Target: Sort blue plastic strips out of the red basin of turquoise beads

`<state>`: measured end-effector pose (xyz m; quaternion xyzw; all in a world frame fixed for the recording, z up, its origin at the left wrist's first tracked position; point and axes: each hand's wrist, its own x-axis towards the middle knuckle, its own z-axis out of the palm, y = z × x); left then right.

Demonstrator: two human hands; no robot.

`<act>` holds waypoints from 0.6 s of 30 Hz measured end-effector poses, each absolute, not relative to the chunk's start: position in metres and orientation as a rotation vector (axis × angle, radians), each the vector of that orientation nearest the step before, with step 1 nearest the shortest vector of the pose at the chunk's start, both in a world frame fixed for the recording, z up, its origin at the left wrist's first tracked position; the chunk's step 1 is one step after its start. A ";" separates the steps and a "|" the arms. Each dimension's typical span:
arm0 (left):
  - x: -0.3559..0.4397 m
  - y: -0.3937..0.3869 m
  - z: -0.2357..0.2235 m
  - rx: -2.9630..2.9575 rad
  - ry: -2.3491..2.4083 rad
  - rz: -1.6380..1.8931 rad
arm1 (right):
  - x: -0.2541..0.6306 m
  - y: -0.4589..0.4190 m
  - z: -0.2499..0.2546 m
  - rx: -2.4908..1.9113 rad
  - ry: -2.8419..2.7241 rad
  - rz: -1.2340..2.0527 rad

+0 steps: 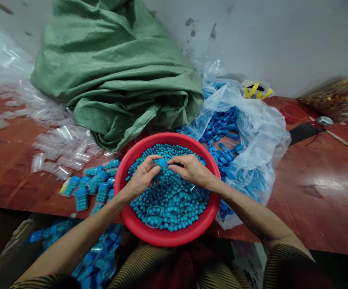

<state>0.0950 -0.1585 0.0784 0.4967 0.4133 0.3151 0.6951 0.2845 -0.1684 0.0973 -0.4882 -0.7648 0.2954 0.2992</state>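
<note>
Over a red basin (167,239) full of turquoise beads (176,200), my two hands meet at a small container with a blue cap (162,163). My left hand (141,176) is closed around the container's body, mostly hidden by the fingers. At the cap, my right hand (193,169) is closed in a pinch, thumb and forefinger against its right side. A clear plastic container (153,222) lies among the beads near the basin's front. Left of the basin lie several bead-filled, blue-capped containers (81,200).
Clear empty containers (62,146) are heaped on the red table (318,192) at left. A green sack (116,72) stands behind the basin. To the right, a clear plastic bag (258,132) holds blue caps (222,124). More filled containers (94,261) sit below the table's front edge.
</note>
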 end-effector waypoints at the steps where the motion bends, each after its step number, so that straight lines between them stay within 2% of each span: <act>1: 0.095 -0.159 0.079 1.119 0.916 0.692 | 0.283 -0.169 0.096 -1.278 -2.033 0.724; 18: 0.097 -0.165 0.081 1.008 0.878 0.716 | 0.271 -0.182 0.078 -1.204 -1.831 0.716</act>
